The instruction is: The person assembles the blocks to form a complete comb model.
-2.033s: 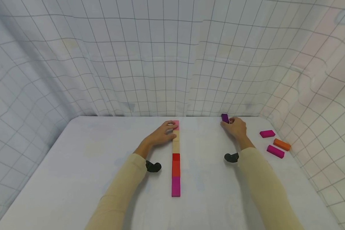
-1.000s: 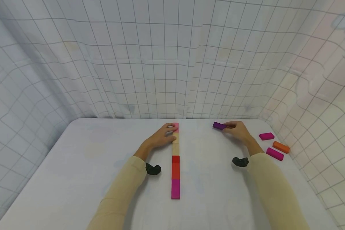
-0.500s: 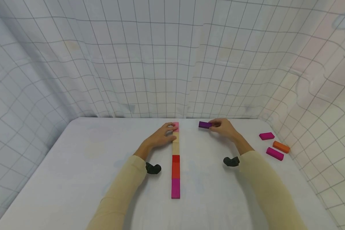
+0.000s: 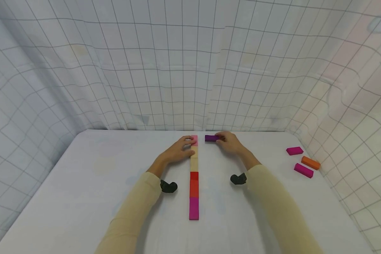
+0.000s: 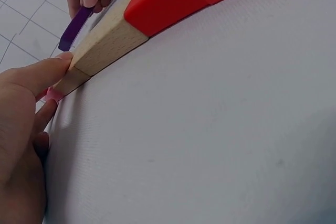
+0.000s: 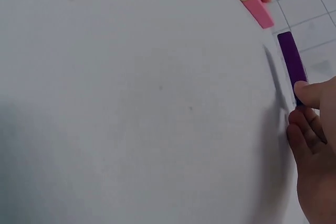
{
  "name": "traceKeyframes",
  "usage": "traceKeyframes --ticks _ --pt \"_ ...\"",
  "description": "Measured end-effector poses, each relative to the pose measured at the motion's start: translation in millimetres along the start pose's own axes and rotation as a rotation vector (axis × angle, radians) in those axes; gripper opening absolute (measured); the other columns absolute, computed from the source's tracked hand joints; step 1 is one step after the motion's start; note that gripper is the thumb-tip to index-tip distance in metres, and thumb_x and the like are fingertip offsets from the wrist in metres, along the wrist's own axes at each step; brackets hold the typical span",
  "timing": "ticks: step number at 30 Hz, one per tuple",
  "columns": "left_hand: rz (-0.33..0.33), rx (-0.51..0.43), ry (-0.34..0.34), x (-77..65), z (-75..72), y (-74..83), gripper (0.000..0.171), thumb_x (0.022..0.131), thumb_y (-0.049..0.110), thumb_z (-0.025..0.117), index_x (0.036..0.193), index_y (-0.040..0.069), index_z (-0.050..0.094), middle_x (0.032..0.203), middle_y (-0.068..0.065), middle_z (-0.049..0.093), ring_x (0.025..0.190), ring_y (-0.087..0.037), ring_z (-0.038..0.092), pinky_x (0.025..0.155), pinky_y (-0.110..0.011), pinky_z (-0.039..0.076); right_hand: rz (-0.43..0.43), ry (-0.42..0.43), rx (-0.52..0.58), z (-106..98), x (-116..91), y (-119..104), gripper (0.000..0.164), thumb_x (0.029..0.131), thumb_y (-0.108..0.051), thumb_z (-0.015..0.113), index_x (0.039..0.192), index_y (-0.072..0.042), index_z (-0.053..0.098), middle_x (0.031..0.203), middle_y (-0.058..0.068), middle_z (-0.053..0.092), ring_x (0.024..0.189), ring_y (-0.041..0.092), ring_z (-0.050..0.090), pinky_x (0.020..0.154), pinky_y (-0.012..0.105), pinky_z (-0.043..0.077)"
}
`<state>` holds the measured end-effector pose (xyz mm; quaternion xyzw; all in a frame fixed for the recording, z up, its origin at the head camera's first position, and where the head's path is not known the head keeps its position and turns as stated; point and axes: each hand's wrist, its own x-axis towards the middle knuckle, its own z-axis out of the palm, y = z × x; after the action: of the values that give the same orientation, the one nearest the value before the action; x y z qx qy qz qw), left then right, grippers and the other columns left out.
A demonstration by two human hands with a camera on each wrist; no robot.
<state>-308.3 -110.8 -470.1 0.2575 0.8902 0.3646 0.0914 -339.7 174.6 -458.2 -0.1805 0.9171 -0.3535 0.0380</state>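
A straight row of blocks runs away from me on the white surface: a magenta block (image 4: 194, 209) nearest, then red blocks (image 4: 194, 188), beige wooden blocks (image 4: 194, 164) and a pink block (image 4: 195, 137) at the far end. My left hand (image 4: 175, 150) touches that far end from the left, thumb on a beige block and a finger by the pink one. Between thumb and fingers, my right hand (image 4: 232, 144) pinches one end of a purple block (image 4: 211, 138). The purple block points sideways at the row, a small gap to the right of the pink block.
On the right lie two loose magenta blocks, one farther back (image 4: 294, 151) and one nearer (image 4: 303, 170), with an orange block (image 4: 310, 163) beside them. Grid-patterned curtains (image 4: 165, 70) stand behind the white surface (image 4: 82, 197) and along both sides.
My right hand has taken the purple block from the back right, turned it sideways and carried it left towards the row's far end. My left hand stays in place.
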Motion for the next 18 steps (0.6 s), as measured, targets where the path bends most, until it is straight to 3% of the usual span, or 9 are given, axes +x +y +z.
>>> traceKeyframes --ticks 9,18 --pt "0.011 0.006 -0.013 2.4 0.7 -4.3 0.059 0.104 0.026 0.063 0.156 0.006 0.046 0.164 -0.011 0.030 0.152 -0.032 0.026 0.122 -0.051 0.021 -0.027 0.012 -0.059 18.6 12.1 -15.0 0.036 0.103 -0.005 0.059 0.137 0.008 0.060 0.123 0.021 0.063 0.111 0.032 0.056 0.100 0.047 0.045" --pt "-0.010 -0.003 -0.001 0.5 -0.3 -2.5 0.058 0.103 0.028 0.064 0.155 0.008 0.048 0.162 -0.014 0.028 0.148 -0.034 0.030 0.121 -0.053 0.023 0.025 0.023 -0.078 25.5 17.4 -14.5 0.041 0.102 -0.011 0.064 0.139 0.004 0.060 0.127 0.021 0.062 0.120 0.033 0.056 0.106 0.046 0.043"
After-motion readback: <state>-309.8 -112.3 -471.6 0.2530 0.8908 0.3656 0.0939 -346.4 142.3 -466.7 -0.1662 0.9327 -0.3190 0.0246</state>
